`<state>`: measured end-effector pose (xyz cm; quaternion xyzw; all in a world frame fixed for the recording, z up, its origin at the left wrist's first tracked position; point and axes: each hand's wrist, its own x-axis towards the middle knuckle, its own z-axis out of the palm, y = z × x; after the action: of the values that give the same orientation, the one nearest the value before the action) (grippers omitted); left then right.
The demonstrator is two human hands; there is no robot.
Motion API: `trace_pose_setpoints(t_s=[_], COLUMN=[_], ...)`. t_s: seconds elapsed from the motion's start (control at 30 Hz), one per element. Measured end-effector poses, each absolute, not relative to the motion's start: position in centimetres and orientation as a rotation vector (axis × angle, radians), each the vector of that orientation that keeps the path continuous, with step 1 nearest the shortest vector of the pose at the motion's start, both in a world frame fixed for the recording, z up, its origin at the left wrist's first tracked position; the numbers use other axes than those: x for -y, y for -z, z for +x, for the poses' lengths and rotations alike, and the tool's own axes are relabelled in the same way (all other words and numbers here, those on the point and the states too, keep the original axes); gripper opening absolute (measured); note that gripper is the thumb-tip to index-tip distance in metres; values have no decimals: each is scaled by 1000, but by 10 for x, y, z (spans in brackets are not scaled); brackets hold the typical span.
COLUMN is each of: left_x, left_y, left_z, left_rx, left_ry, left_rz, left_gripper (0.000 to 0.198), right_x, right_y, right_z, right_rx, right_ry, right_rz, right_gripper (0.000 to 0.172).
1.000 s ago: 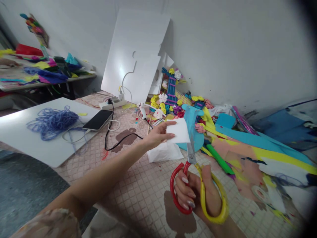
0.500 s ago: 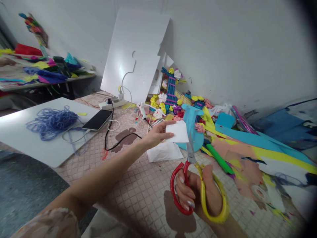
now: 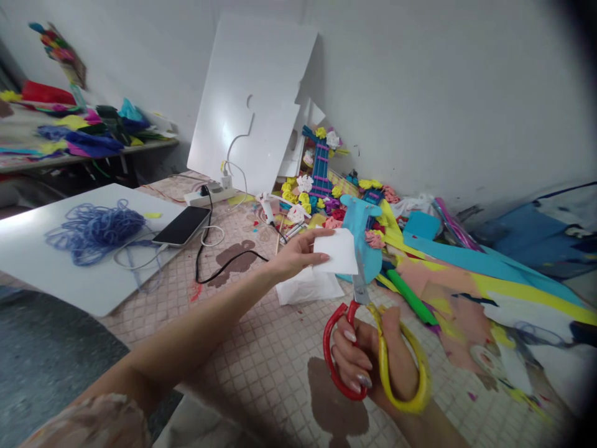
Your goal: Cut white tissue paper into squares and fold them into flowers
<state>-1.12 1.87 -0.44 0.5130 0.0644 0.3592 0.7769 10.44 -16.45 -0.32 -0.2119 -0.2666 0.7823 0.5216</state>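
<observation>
My left hand [image 3: 293,255] pinches a small white square of paper [image 3: 336,252] and holds it up over the tiled floor. My right hand [image 3: 370,364] grips scissors [image 3: 361,311] with one red and one yellow handle loop. The blades point upward and meet the paper's right edge. Under the paper lies a white sheet [image 3: 308,287] on the floor, and behind it a light blue foam shape [image 3: 361,236].
A white board [image 3: 60,274] at left carries blue yarn [image 3: 96,225] and a phone [image 3: 183,225] on a cable. A power strip [image 3: 209,194], glue gun [image 3: 268,207], paper flowers [image 3: 303,193] and coloured foam sheets [image 3: 466,274] crowd the floor by the wall. Large white boards [image 3: 254,99] lean there.
The scissor blades have slid a little further up along the paper's right edge. Both hands stay almost where they were.
</observation>
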Motion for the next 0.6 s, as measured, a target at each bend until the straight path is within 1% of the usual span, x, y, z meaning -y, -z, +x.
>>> trace_pose_setpoints(t_s=[0.27, 0.43, 0.6], left_x=[-17, -17, -13], left_y=[1, 3, 3], left_z=[-13, -13, -11], left_rx=[-149, -120, -83], left_ry=[-798, -776, -747], left_rz=[1093, 1127, 1168], left_gripper=[56, 57, 54], right_x=[161, 163, 164], right_y=[11, 1, -3], right_z=[105, 103, 105], right_rx=[654, 701, 699], right_ry=[-1908, -1862, -1854], right_rz=[-336, -520, -547], right_gripper=[68, 77, 83])
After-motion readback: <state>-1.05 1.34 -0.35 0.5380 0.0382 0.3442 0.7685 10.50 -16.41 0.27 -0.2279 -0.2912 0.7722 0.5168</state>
